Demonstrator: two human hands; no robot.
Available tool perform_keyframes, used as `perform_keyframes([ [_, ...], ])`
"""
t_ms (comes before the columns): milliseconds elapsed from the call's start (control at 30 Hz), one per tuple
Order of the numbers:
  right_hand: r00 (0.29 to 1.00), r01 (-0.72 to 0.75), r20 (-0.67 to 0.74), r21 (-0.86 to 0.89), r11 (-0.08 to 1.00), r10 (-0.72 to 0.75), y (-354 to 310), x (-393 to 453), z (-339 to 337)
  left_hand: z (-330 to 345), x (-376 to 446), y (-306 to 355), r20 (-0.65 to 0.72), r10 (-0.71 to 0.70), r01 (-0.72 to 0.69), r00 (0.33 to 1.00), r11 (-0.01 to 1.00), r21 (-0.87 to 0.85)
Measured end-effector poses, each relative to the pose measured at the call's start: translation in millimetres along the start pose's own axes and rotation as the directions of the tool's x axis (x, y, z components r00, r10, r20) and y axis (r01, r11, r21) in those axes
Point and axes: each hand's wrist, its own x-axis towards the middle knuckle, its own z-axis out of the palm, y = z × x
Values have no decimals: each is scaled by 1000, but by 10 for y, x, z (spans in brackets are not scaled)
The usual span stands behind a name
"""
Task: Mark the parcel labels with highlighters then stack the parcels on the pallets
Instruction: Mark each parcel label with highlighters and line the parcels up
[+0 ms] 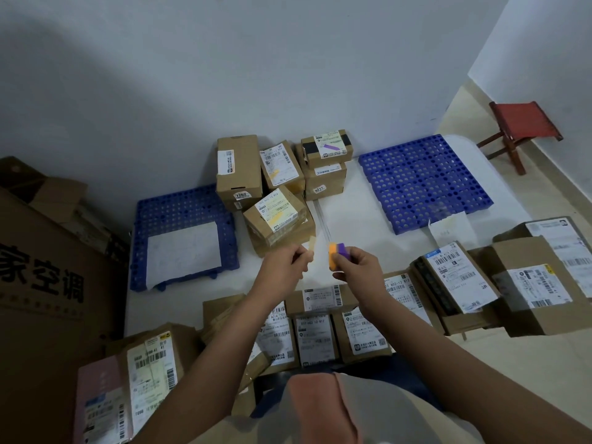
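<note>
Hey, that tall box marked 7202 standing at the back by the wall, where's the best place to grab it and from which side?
Judging by its pose, take the 7202 box by its two broad side faces near the top, coming from above and in front. It stands upright and tall, with the wall behind and another parcel leaning close on its right, so the top is the freest approach. Both hands would probably be needed.

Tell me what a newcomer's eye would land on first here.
Two hands meet mid-frame: the right hand grips an orange and purple highlighter pair, while the left hand pinches a pale yellow highlighter. Beyond them, a stack of labelled parcels stands by the wall between two blue pallets, the left pallet bearing a white sheet and the right pallet bare. More labelled parcels crowd the near floor.
</note>
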Motion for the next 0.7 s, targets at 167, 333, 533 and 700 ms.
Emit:
perform_keyframes([
  [167, 990, -114, -84, 31, 993, 117, 132, 44, -158, -59, -15, -274, 253, -21, -12, 967, 992, 127],
  [333, 979, -193, -72, -51, 980, 190, 286, 17, -215, 106, 35, -444, 513, -64, -207, 856, 867, 454],
  [533, 973, -232, -30, -84, 969, 230, 379, 7, -241, 178, 113, -463, 507, -75, -263, 859, 784, 562],
  [700, 970, -242, -12, -108, 964, 242, 397, 2, -236, 225, 136, -443, 479, -95, -247, 873, 760, 601],
])
